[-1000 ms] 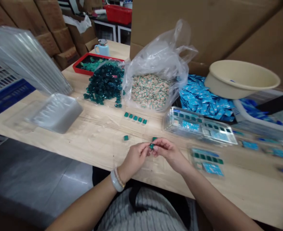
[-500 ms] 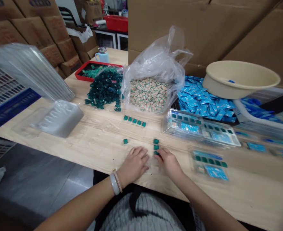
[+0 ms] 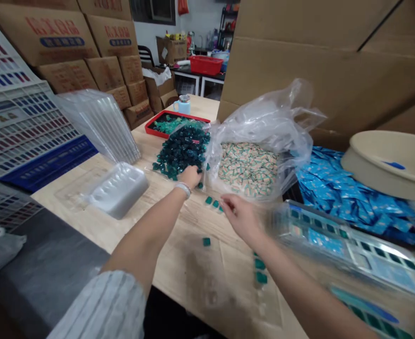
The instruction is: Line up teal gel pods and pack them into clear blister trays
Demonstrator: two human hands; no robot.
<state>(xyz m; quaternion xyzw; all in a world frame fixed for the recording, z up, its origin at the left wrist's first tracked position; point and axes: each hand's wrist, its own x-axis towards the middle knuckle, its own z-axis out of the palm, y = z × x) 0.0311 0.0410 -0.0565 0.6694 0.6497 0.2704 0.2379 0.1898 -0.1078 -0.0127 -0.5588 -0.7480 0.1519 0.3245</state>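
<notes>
My left hand [image 3: 190, 178] reaches into the near edge of a heap of dark green glossy pieces [image 3: 184, 149]. Its fingers are curled down, and what they grip is hidden. Over a short row of green square pieces [image 3: 215, 204] hovers my right hand [image 3: 241, 215], thumb and forefinger drawn together; whatever is between them is too small to name. A clear plastic tray [image 3: 212, 282] nearer me has a single green square [image 3: 206, 241] at its left and a column of green squares [image 3: 260, 265] at its right, partly behind my right forearm.
A clear bag [image 3: 264, 127] of small beige-and-green pieces [image 3: 249, 167] stands behind my right hand. Blue packets [image 3: 334, 188], a cream basin [image 3: 387, 165] and filled clear trays [image 3: 334, 235] are at right. Stacked empty trays [image 3: 118, 188] and a red-rimmed tray [image 3: 150, 126] are left and behind.
My left hand has moved from the near tray forward to the dark green heap. My right hand has left the column of squares for the farther row. The view has shifted left.
</notes>
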